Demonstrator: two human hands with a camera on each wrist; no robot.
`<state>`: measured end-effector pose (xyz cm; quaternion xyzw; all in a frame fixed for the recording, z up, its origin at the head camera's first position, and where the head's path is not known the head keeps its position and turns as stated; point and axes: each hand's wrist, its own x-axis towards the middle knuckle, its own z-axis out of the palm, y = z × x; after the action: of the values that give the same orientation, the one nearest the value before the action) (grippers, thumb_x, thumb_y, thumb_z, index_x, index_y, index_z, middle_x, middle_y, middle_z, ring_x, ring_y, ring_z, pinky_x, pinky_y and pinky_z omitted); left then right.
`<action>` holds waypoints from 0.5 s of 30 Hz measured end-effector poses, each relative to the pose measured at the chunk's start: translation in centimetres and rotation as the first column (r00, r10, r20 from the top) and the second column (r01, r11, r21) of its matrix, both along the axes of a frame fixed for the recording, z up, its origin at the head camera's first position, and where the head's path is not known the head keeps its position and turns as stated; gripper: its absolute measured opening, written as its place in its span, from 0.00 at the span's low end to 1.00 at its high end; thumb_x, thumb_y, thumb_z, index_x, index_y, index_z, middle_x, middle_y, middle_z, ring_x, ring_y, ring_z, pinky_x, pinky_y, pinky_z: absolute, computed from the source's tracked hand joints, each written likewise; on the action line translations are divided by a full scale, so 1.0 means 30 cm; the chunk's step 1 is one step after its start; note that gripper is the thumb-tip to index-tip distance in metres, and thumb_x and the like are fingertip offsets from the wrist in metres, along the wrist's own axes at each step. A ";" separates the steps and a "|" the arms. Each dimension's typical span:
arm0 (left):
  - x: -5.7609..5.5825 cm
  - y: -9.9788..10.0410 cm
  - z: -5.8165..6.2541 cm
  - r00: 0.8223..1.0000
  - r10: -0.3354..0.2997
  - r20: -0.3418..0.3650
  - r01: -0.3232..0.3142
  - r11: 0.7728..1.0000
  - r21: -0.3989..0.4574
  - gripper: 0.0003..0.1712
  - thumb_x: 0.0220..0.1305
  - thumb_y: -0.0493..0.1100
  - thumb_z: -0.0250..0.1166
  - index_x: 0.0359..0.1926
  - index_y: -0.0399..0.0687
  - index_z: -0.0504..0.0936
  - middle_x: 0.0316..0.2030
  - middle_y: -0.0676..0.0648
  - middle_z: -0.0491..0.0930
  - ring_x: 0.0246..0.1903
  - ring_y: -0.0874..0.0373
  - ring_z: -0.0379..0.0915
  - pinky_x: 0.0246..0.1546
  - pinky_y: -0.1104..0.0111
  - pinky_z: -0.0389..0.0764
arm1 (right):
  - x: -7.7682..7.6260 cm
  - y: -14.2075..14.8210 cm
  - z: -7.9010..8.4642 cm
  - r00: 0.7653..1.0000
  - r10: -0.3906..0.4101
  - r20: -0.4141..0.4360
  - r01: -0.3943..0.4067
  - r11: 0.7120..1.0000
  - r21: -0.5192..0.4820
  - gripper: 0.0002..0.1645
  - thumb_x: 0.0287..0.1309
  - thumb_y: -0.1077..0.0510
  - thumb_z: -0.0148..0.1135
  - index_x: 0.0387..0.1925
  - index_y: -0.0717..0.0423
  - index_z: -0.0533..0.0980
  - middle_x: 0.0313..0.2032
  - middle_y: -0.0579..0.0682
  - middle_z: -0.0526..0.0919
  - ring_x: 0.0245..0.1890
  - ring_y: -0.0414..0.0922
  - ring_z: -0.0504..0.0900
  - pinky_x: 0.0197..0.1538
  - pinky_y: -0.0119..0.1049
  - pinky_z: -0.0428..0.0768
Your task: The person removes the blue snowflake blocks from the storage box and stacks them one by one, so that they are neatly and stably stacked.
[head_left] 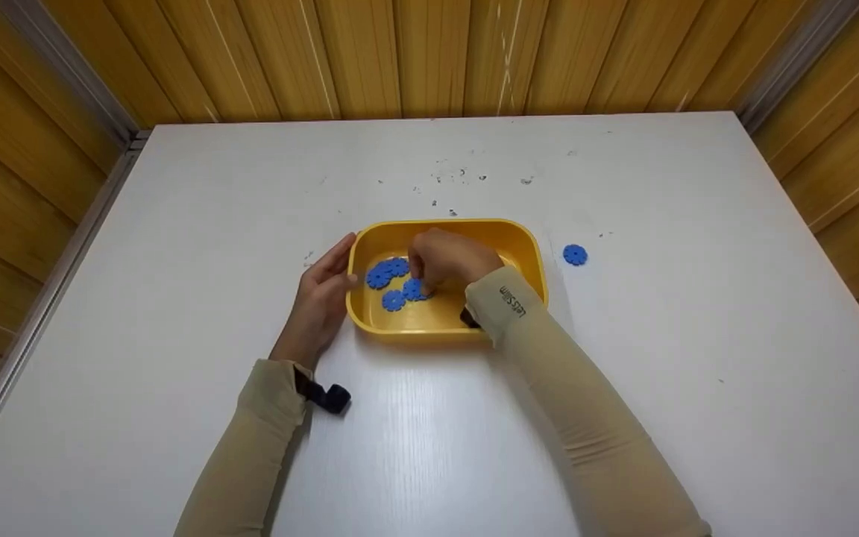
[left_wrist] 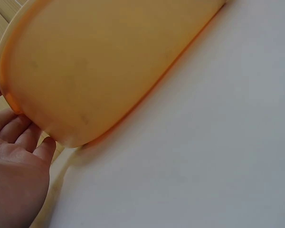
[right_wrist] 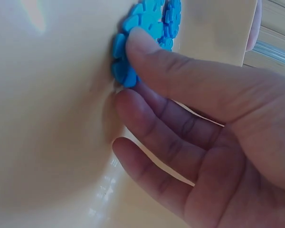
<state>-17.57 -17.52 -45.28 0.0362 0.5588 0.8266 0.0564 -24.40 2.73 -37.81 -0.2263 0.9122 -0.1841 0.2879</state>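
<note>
A yellow plastic tub [head_left: 429,333] stands in the middle of the white table. At its left end my left hand [head_left: 321,298] holds the wall, with the thumb at the rim and the fingers along the outside; the left wrist view shows those fingers [left_wrist: 26,130] against the tub wall. Inside the tub, my right hand [head_left: 448,257] pinches a blue notched disc [right_wrist: 126,61] between thumb and fingers, close to the floor. Several more blue discs [head_left: 394,300] lie around it in the tub's left half, some overlapping. My right forearm covers part of the front right rim.
One blue disc [head_left: 575,254] lies on the white table [head_left: 698,335] to the right of the tub. Yellow wooden panels [head_left: 429,60] stand behind and at the sides. Dark scuff marks dot the tabletop beyond the tub.
</note>
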 end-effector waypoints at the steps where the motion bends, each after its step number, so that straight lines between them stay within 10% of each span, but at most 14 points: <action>1: -0.001 0.000 0.000 1.000 0.001 0.000 -0.001 1.000 0.000 0.38 0.62 0.27 0.49 0.73 0.46 0.56 0.72 0.52 0.58 0.71 0.60 0.54 0.70 0.68 0.61 | 0.000 0.001 0.000 1.000 0.000 -0.002 0.000 1.000 -0.003 0.08 0.50 0.64 0.70 0.33 0.56 0.79 0.31 0.49 0.79 0.34 0.46 0.76 0.35 0.32 0.77; 15: -0.002 0.000 -0.004 1.000 -0.002 -0.013 0.002 1.000 -0.006 0.39 0.61 0.27 0.50 0.74 0.44 0.55 0.72 0.51 0.58 0.72 0.60 0.53 0.70 0.67 0.59 | -0.001 0.016 -0.004 0.998 0.045 -0.044 -0.047 0.997 -0.062 0.06 0.50 0.68 0.68 0.31 0.58 0.80 0.30 0.49 0.79 0.31 0.46 0.75 0.30 0.30 0.75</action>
<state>-17.63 -17.53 -45.40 0.0419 0.5618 0.8245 0.0536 -24.42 3.20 -37.92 -0.2602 0.9063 -0.2014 0.2653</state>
